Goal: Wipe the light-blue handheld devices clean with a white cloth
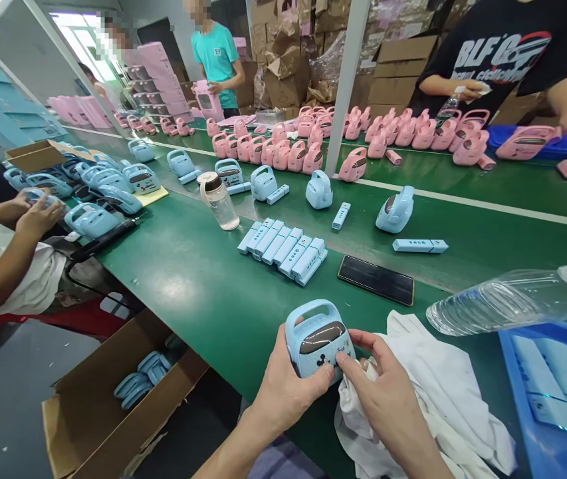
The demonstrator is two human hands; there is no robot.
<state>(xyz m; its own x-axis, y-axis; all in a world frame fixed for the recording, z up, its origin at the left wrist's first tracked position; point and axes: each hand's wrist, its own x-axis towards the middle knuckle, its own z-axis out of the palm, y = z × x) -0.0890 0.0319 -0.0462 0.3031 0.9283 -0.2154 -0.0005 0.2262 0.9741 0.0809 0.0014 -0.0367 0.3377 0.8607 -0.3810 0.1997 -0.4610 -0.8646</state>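
Holding a pale-blue handled device [316, 346] firmly in both hands

My left grip [286, 392] is closing narrowly around the device's lower side, while my right grip [387, 399] is pressing thumb and fingers against its Mickey Mouse front. I'm holding it over the near edge of the green surface [203, 313], with a crumpled white cloth [427, 412] bunching just beside it. A clear plastic bottle [507, 299] is lying beyond the cloth, above a blue tray [547, 426] at the right, and a black phone [375, 280] is resting farther along, near a cluster of pale-blue bars [283, 249].
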